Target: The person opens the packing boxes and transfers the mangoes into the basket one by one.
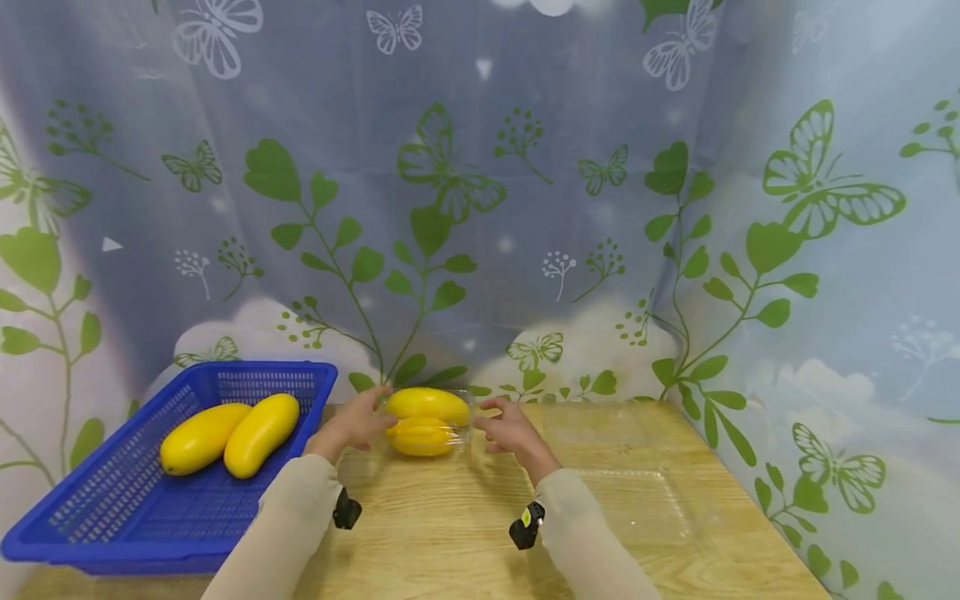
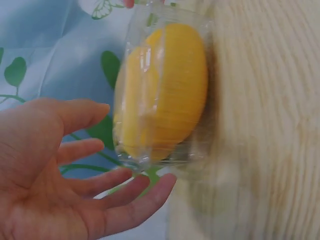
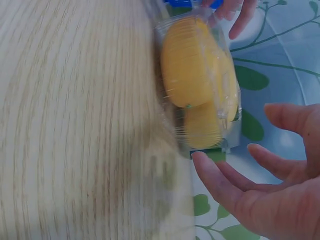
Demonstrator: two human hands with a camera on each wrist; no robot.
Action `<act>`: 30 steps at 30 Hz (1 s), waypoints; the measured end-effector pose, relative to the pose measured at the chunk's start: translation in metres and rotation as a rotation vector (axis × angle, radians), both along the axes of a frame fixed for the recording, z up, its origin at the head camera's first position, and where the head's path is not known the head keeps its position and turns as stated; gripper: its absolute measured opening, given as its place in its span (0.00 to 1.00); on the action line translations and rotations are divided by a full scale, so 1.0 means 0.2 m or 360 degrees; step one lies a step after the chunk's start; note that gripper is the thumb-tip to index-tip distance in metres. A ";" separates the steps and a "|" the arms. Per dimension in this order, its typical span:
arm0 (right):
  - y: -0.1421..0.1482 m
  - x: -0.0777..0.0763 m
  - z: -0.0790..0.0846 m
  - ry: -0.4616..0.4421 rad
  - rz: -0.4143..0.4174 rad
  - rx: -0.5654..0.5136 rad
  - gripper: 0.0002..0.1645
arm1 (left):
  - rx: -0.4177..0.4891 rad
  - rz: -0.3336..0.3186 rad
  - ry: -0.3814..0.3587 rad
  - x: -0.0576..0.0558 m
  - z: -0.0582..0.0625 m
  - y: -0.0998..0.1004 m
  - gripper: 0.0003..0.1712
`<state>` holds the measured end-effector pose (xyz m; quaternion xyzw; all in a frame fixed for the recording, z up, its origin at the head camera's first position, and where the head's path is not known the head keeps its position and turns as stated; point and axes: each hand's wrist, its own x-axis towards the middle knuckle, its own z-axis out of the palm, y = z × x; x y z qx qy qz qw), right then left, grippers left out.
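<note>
Yellow mangoes (image 1: 427, 407) lie inside a clear plastic box (image 1: 463, 433) near the back edge of the table. My left hand (image 1: 356, 423) is at the box's left end, fingers spread and relaxed. In the left wrist view its fingertips (image 2: 165, 185) are right by the box's end wall. At the opposite end is my right hand (image 1: 513, 432), its fingers loosely bent and apart. The right wrist view shows the index fingertip (image 3: 200, 159) just below the box's corner. Neither hand grips anything.
To the left stands a blue plastic basket (image 1: 120, 533) holding two more yellow mangoes (image 1: 262, 435). A clear plastic tray (image 1: 637, 504) lies on the right of the wooden table (image 1: 420, 533), with more clear plastic (image 1: 600, 423) behind it. A patterned curtain (image 1: 480, 250) hangs along the back.
</note>
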<state>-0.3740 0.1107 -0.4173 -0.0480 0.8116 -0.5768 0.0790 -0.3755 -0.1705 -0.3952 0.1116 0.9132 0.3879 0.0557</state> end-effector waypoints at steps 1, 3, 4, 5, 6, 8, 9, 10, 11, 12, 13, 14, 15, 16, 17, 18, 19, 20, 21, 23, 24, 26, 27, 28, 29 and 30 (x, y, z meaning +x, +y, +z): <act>0.00 0.00 0.00 0.0002 -0.0006 0.0006 0.31 | 0.0009 0.0018 0.0008 0.00 -0.01 0.00 0.35; -0.01 -0.02 -0.01 0.0003 -0.0012 0.0003 0.33 | 0.0021 0.0060 0.0027 -0.01 -0.03 0.00 0.35; -0.02 -0.02 -0.01 0.0000 -0.0010 -0.0002 0.34 | 0.0027 0.0079 0.0038 -0.01 -0.04 0.00 0.35; -0.02 -0.03 -0.02 -0.0001 -0.0008 -0.0011 0.35 | 0.0035 0.0097 0.0044 -0.01 -0.05 0.00 0.34; -0.02 -0.03 -0.02 -0.0006 -0.0005 -0.0020 0.35 | 0.0043 0.0105 0.0049 -0.01 -0.06 0.00 0.34; -0.02 -0.04 -0.03 -0.0012 0.0009 -0.0028 0.36 | 0.0062 0.0118 0.0039 -0.01 -0.07 0.01 0.34; -0.02 -0.04 -0.04 -0.0017 0.0016 -0.0033 0.36 | 0.0072 0.0123 0.0031 -0.01 -0.07 0.01 0.34; -0.03 -0.04 -0.05 -0.0017 0.0024 -0.0033 0.36 | 0.0084 0.0128 0.0027 -0.01 -0.08 0.01 0.34; -0.03 -0.05 -0.05 -0.0022 0.0036 -0.0029 0.35 | 0.0097 0.0134 0.0019 -0.01 -0.08 0.01 0.34; -0.03 -0.05 -0.05 -0.0028 0.0050 -0.0025 0.35 | 0.0107 0.0142 0.0009 -0.01 -0.08 0.02 0.34; -0.04 -0.05 -0.05 -0.0031 0.0059 -0.0018 0.35 | 0.0119 0.0153 -0.0001 -0.01 -0.08 0.02 0.34; -0.04 -0.04 -0.06 -0.0032 0.0067 -0.0013 0.34 | 0.0134 0.0162 -0.0005 -0.01 -0.09 0.02 0.34; -0.05 -0.04 -0.06 -0.0038 0.0071 -0.0013 0.34 | 0.0149 0.0170 -0.0009 -0.01 -0.10 0.02 0.34; -0.05 -0.04 -0.06 -0.0038 0.0074 -0.0012 0.34 | 0.0165 0.0177 -0.0009 -0.02 -0.10 0.02 0.34; -0.05 -0.03 -0.06 -0.0039 0.0075 -0.0022 0.34 | 0.0178 0.0183 -0.0007 -0.02 -0.11 0.02 0.33; -0.05 -0.03 -0.06 -0.0037 0.0074 -0.0036 0.34 | 0.0193 0.0189 -0.0004 -0.02 -0.11 0.03 0.33; -0.05 -0.02 -0.06 -0.0035 0.0073 -0.0053 0.34 | 0.0206 0.0194 0.0006 -0.02 -0.12 0.03 0.33; -0.05 -0.02 -0.06 -0.0033 0.0079 -0.0080 0.35 | 0.0212 0.0196 0.0022 -0.02 -0.12 0.03 0.33; -0.05 -0.02 -0.07 -0.0036 0.0086 -0.0110 0.35 | 0.0215 0.0197 0.0037 -0.02 -0.13 0.04 0.33; -0.05 -0.02 -0.08 -0.0030 0.0110 -0.0155 0.35 | 0.0214 0.0205 0.0070 -0.01 -0.13 0.05 0.32; -0.05 -0.02 -0.08 -0.0027 0.0116 -0.0168 0.35 | 0.0212 0.0205 0.0090 -0.01 -0.13 0.05 0.31; -0.05 -0.02 -0.09 -0.0017 0.0119 -0.0186 0.35 | 0.0193 0.0210 0.0132 0.00 -0.14 0.06 0.30; -0.05 -0.02 -0.10 -0.0013 0.0113 -0.0188 0.34 | 0.0182 0.0212 0.0147 0.00 -0.14 0.07 0.30; -0.05 -0.02 -0.10 -0.0007 0.0102 -0.0188 0.34 | 0.0172 0.0213 0.0160 0.00 -0.14 0.07 0.29; -0.05 -0.02 -0.11 -0.0001 0.0087 -0.0187 0.33 | 0.0157 0.0206 0.0172 0.01 -0.14 0.08 0.29; -0.04 -0.02 -0.12 0.0004 0.0066 -0.0187 0.32 | 0.0147 0.0207 0.0183 0.01 -0.14 0.08 0.29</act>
